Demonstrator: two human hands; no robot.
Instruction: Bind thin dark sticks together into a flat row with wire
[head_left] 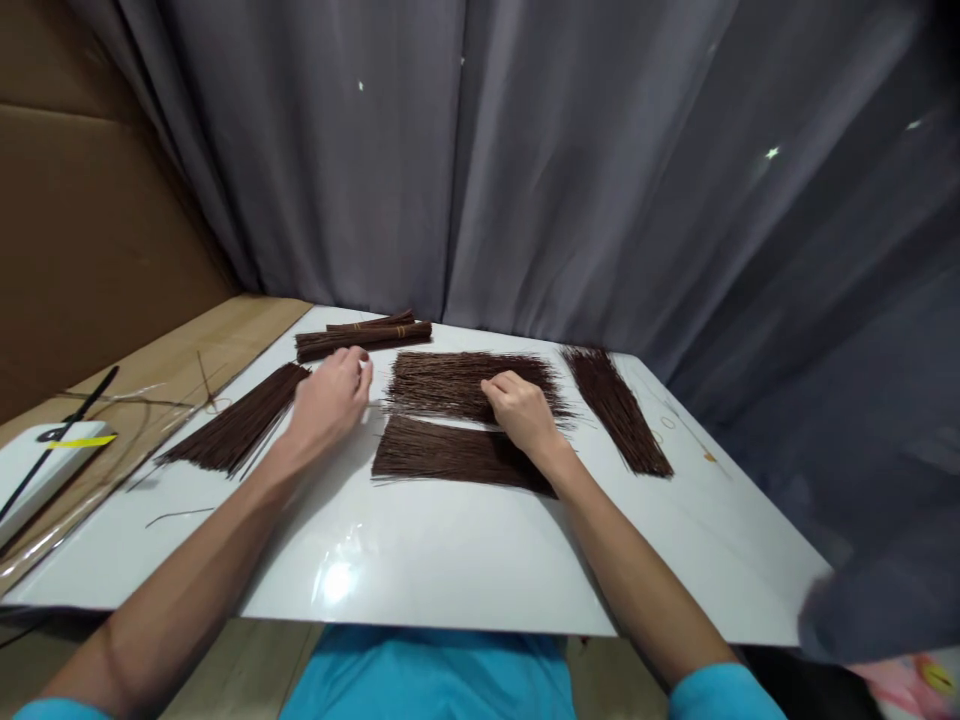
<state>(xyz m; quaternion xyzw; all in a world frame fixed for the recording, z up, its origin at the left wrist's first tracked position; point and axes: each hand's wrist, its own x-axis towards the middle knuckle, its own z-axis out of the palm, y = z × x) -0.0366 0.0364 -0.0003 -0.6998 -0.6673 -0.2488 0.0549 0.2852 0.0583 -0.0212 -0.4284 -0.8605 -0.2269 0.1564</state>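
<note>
The spread mat of thin dark-brown sticks (469,385) lies crosswise under the curled right hand (521,410); the left hand (330,395), loosely curled, pinches one stick just beside it.

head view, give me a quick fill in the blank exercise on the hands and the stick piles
1. The right hand rests on the loose ____ pile of sticks.
2. The tied bundles lie at the table's ____ edge.
3. The table top is ____ in colour.
4. The left hand lies beside the left pile, fingers ____.

Missing: middle; far; white; curled

Grey curtain (570,170), cardboard wall (82,220)
</note>
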